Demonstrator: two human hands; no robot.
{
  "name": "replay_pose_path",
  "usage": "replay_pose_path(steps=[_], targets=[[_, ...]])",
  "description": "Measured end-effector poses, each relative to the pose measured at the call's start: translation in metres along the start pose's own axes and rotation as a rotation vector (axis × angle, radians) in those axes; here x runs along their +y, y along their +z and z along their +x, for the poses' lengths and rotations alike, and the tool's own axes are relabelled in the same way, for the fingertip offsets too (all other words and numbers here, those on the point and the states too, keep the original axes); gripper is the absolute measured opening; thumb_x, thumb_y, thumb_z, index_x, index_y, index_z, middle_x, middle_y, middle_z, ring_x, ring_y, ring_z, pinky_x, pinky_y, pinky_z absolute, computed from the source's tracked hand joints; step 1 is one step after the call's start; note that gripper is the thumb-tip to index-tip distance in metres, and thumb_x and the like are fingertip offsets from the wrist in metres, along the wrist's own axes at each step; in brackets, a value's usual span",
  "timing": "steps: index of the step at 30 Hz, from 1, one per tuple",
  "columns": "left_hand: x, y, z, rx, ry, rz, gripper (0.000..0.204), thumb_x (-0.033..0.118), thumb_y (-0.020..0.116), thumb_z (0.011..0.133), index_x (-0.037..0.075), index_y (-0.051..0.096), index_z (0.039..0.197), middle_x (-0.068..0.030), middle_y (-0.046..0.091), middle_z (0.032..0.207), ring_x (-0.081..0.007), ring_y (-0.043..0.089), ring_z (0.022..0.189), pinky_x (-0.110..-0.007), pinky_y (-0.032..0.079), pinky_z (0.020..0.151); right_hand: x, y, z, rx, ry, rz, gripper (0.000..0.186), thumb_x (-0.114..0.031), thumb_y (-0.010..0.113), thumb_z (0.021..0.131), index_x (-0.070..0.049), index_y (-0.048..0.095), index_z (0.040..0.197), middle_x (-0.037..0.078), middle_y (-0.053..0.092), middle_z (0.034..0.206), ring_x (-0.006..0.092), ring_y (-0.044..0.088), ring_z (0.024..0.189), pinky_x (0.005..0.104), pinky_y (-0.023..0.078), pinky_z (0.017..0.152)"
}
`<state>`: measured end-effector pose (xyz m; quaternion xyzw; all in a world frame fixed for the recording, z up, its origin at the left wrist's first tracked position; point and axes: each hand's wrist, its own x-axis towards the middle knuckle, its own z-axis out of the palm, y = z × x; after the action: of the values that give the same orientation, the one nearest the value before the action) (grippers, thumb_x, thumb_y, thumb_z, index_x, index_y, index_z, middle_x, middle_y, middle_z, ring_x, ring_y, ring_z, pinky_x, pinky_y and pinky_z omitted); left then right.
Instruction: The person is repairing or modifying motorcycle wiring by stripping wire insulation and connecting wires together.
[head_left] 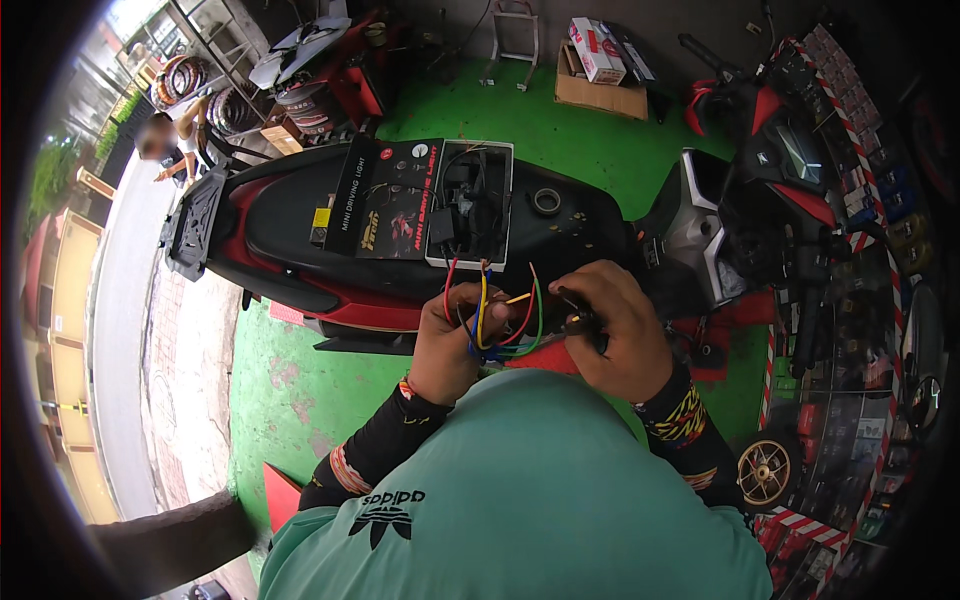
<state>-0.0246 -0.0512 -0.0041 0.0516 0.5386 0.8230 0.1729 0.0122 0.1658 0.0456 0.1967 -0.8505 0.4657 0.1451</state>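
Observation:
My left hand (448,348) is closed on a bundle of coloured wires (484,310), red, yellow, blue and green, with loose ends curving up between my hands. My right hand (622,330) is closed around a small dark tool (580,322); its kind is mostly hidden by my fingers. Just beyond my hands an open cardboard box (507,215) rests on the black motorcycle seat (300,205). Black cables and a dark module (440,232) lie inside, and some wires run from the box toward my left hand. A black roll of tape (546,201) lies right of the box.
The motorcycle's handlebar (835,235) is at the right, beside a display case (850,400) edged in striped tape. A gold wheel (764,472) stands at the lower right. Cartons (600,95) sit on the green floor (430,105). Another person (180,145) is at far left.

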Motion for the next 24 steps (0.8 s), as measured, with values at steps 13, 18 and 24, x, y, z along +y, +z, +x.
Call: replay_pose_path(steps=[13, 18, 24], targets=[[0.005, 0.002, -0.005, -0.113, 0.071, -0.115, 0.013, 0.008, 0.077, 0.089, -0.001, 0.071, 0.097, -0.006, 0.07, 0.096, -0.0108, 0.064, 0.085, -0.025, 0.051, 0.074, -0.015, 0.016, -0.005, -0.035, -0.018, -0.331, 0.057, -0.008, 0.072, 0.071, -0.01, 0.059, 0.127, 0.011, 0.055, 0.099, 0.0312, 0.057, 0.091, 0.0453, 0.044, 0.081], [0.001, -0.002, -0.005, -0.158, 0.119, -0.064, 0.013, 0.006, 0.076, 0.089, -0.001, 0.072, 0.099, -0.0076, 0.07, 0.1, -0.0131, 0.066, 0.088, -0.027, 0.053, 0.078, -0.017, 0.02, -0.005, -0.02, -0.017, -0.387, 0.058, -0.011, 0.074, 0.07, -0.013, 0.06, 0.126, 0.01, 0.053, 0.095, 0.0294, 0.057, 0.09, 0.0449, 0.042, 0.079], [-0.002, -0.007, -0.009, -0.106, 0.122, -0.053, 0.011, 0.004, 0.074, 0.09, 0.001, 0.072, 0.101, -0.0084, 0.07, 0.105, -0.0143, 0.066, 0.092, -0.027, 0.054, 0.08, -0.018, 0.023, -0.003, -0.044, 0.018, -0.388, 0.058, -0.012, 0.076, 0.069, -0.013, 0.06, 0.125, 0.01, 0.053, 0.095, 0.0292, 0.057, 0.089, 0.0442, 0.041, 0.077]])
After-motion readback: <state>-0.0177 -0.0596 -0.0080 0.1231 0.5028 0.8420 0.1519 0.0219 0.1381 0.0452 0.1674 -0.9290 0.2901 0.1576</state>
